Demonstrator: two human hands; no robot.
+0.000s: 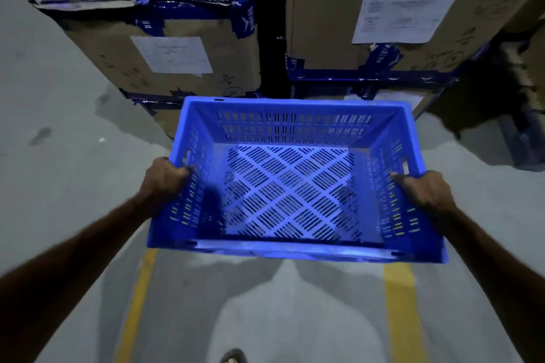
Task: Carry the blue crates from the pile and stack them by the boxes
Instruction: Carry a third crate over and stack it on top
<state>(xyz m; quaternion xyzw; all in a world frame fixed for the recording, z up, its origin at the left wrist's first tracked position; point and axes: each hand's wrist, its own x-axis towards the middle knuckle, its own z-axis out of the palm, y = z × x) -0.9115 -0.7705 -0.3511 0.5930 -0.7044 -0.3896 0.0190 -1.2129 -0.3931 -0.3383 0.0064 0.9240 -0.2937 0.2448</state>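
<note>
An empty blue crate [295, 247] with slotted walls and a lattice floor hangs level in front of me, above the grey floor. My left hand [163, 178] grips its left side wall, fingers hooked through the handle slot. My right hand [424, 190] grips the right side wall the same way. Directly beyond the crate's far rim stand tall cardboard boxes [182, 50] sealed with blue tape, with a second stack of boxes [339, 23] to the right. The crate pile is out of view.
A dark gap [269, 38] separates the two box stacks. Two yellow floor lines [401, 303] run toward the boxes under the crate. My foot [233, 356] shows at the bottom edge. Dark clutter [501, 115] sits at the right by the boxes.
</note>
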